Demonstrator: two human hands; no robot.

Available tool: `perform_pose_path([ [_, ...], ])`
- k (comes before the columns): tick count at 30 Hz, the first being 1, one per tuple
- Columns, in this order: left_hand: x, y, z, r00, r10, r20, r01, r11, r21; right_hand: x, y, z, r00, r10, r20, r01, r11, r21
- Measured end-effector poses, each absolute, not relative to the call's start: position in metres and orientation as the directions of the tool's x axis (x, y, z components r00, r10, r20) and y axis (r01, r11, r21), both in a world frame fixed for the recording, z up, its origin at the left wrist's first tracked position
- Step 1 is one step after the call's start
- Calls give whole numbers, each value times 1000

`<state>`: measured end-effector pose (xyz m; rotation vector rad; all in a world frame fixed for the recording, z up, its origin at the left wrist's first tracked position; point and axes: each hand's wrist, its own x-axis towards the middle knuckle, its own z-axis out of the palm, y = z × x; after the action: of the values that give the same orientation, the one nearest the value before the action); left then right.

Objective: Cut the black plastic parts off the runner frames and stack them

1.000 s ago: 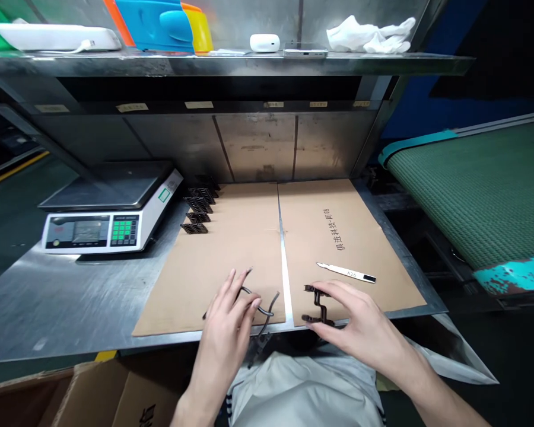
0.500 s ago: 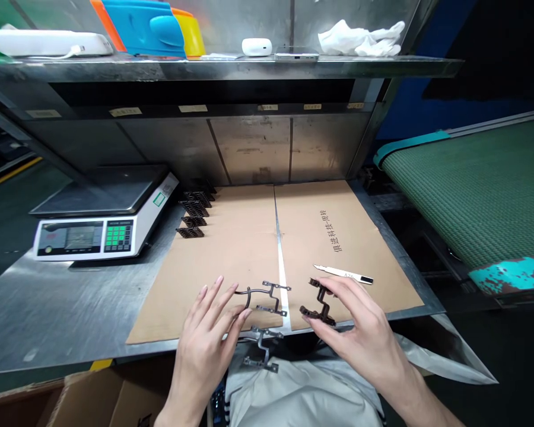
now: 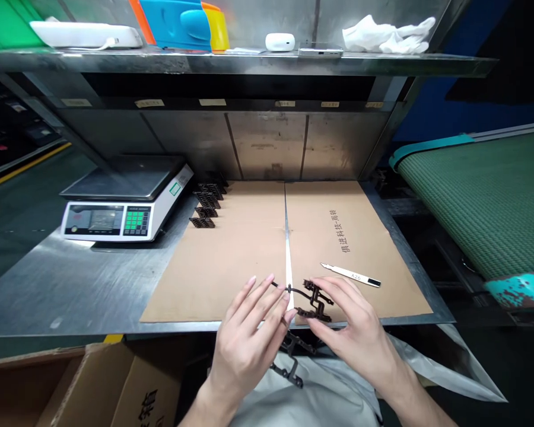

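My left hand (image 3: 249, 338) pinches a thin dark plastic runner frame (image 3: 293, 347) with small parts on its branches. The frame hangs over the bench's front edge. My right hand (image 3: 351, 323) rests its fingers on a small stack of the same dark parts (image 3: 315, 303) on the flattened cardboard (image 3: 231, 261). Both hands meet at the cardboard's centre seam. A white-handled knife (image 3: 351, 275) lies just beyond my right hand.
Rows of stacked dark parts (image 3: 207, 204) sit at the cardboard's far left. A weighing scale (image 3: 124, 204) stands on the steel bench to the left. A green conveyor belt (image 3: 485, 196) runs on the right. An open carton (image 3: 93, 385) is below left. The shelf above holds gloves (image 3: 387, 32).
My left hand has moved right with the runner frame, bringing it against the stack under my right hand. The camera view has shifted slightly.
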<state>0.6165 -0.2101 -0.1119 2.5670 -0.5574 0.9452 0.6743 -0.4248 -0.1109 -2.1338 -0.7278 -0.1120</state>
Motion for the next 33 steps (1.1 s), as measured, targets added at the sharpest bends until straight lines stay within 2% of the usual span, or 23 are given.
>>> perform_pose_path([
  [6,612,-220,-103,652,-246,717,-525,-829,194,665,-430,-108,804,453,385,580,-457,-674],
  [13,603,-224,-95,629,-277,726,-520,-845,128,650,-432,-104,743,441,504,665,-578,-474],
  [18,602,-225,-89,623,-282,730,-510,-854,105,645,-433,-101,713,436,550,684,-605,-408],
  [25,603,-229,-92,606,-253,754,-554,-814,172,654,-431,-105,721,479,502,692,-538,-481],
  [29,605,-231,-106,604,-231,763,-562,-802,202,659,-425,-120,739,456,497,674,-516,-528],
  [33,608,-226,-123,629,-289,721,-580,-793,188,665,-417,-144,797,454,398,602,-550,-579],
])
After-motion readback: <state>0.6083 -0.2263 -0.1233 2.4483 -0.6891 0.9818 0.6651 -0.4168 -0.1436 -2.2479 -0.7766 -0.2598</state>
